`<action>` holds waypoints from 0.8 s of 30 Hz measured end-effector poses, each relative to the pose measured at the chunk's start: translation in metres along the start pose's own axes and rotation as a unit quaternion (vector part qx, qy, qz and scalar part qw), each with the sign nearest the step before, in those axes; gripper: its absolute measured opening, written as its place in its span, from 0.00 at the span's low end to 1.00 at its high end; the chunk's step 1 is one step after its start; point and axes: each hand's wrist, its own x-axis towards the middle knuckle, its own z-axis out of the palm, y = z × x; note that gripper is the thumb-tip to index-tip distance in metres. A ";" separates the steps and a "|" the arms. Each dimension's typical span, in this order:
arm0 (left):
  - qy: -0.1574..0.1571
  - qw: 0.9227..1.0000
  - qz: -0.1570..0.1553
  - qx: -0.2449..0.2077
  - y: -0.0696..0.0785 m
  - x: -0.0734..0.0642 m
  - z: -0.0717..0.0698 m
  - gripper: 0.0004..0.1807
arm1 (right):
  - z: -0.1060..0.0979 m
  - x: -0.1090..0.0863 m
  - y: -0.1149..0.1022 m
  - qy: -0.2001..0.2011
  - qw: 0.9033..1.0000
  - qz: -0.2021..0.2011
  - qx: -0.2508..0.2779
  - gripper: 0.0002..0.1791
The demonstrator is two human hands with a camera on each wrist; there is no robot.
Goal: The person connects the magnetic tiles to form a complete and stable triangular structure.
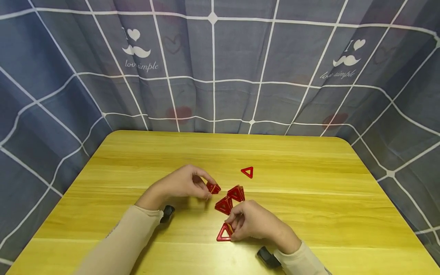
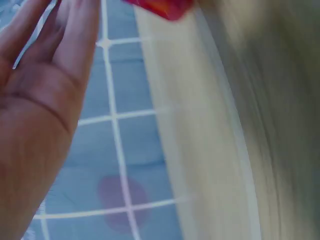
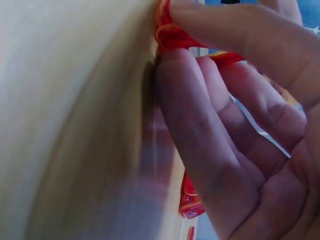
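Near the table's front, my right hand point(image 1: 254, 221) pinches a red triangular tile point(image 1: 220, 238) between thumb and finger. In the right wrist view, the pinched tile point(image 3: 172, 37) shows at the fingertips, low over the wood. Farther left, my left hand point(image 1: 175, 187) curls thumb and index finger round a small stack of red triangular tiles point(image 1: 214, 188). Only a blurred red corner point(image 2: 167, 6) shows in the left wrist view, where the fingertips are cut off. Between the hands stand two red tile clusters, one nearer point(image 1: 224, 205) and one farther point(image 1: 236, 193).
A single red triangular tile point(image 1: 248, 172) lies flat on the wooden table point(image 1: 326, 191), beyond the clusters. A blue-grey checked curtain point(image 1: 233, 57) hangs behind and at both sides of the table. Each wrist carries a black device point(image 1: 167, 214).
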 end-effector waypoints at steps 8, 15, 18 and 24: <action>-0.071 0.996 -0.031 0.045 0.004 -0.018 0.035 0.15 | 0.001 0.000 0.001 -0.001 1.000 -0.001 -0.014 0.17; -0.082 0.994 -0.024 0.073 -0.003 -0.021 0.055 0.14 | 0.002 0.001 0.002 0.001 1.000 0.008 -0.011 0.19; -0.084 0.994 -0.011 0.074 -0.006 -0.020 0.060 0.14 | 0.002 0.001 0.002 0.003 1.000 0.010 -0.014 0.18; -0.077 0.993 0.005 0.089 -0.004 -0.019 0.067 0.13 | 0.001 0.001 0.001 0.001 1.000 0.010 -0.019 0.17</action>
